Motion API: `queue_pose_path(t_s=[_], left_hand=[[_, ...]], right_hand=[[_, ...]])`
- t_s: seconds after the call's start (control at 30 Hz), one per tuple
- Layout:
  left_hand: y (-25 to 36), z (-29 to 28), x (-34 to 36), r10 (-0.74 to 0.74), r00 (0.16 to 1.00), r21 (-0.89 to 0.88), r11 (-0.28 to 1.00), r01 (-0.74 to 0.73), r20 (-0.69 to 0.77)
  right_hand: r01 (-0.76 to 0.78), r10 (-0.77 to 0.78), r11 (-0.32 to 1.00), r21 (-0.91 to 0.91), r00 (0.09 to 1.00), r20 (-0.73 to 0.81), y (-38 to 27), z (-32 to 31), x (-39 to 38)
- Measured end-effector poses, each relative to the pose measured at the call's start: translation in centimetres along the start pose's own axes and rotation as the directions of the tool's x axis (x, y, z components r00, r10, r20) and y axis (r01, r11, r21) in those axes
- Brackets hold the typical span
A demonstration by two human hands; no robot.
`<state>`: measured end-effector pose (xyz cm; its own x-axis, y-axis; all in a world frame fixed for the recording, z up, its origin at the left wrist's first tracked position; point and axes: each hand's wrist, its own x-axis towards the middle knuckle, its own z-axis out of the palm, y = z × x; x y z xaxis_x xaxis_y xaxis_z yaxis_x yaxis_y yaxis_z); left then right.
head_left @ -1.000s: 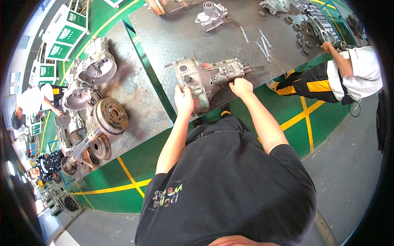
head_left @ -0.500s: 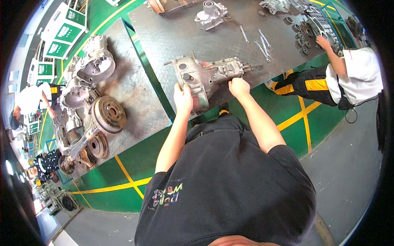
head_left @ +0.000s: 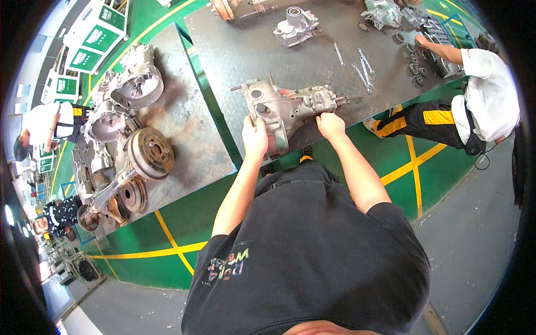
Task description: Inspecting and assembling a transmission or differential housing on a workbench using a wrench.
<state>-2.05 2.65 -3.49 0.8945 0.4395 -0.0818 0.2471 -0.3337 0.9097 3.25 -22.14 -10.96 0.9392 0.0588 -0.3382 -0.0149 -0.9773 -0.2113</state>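
Note:
A grey metal gearbox housing [head_left: 285,110] lies at the near edge of the steel-plate table [head_left: 234,50], its flat flange toward my left and a thin shaft poking out at its right end. My left hand [head_left: 255,135] grips the flange's near corner, thumb on top and the fingers hidden beneath. With closed fingers, my right hand [head_left: 331,125] grasps the underside of the narrower right part. Beyond the housing lie several wrenches [head_left: 364,70], and farther back stands a smaller silver casting [head_left: 296,27].
On the left table stand bell-shaped housings [head_left: 137,86] and a rusty brake drum [head_left: 151,153] on an axle. At the right, a co-worker [head_left: 483,84] reaches toward several gears and bearing rings [head_left: 414,61]. Another person [head_left: 44,128] stands at far left.
The view has shifted slightly, so the tables sit a little lower and farther right. Both my hands keep their hold on the housing. The right co-worker's hand has moved to the bearing rings.

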Motion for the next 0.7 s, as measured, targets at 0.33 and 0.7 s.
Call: queue_pose_path(t_s=[0.33,0.7], left_hand=[[0.4,-0.1,0.1,0.052,0.999,-0.035,0.998,-0.052,0.006],[-0.4,0.0,0.3,0.043,0.998,-0.015,0.999,-0.042,0.051]], right_hand=[[0.041,-0.042,0.999,-0.014,0.996,-0.079,-0.1,0.4,-0.3],[-0.061,0.061,0.998,0.01,0.998,0.007,-0.7,-1.1,-0.8]])
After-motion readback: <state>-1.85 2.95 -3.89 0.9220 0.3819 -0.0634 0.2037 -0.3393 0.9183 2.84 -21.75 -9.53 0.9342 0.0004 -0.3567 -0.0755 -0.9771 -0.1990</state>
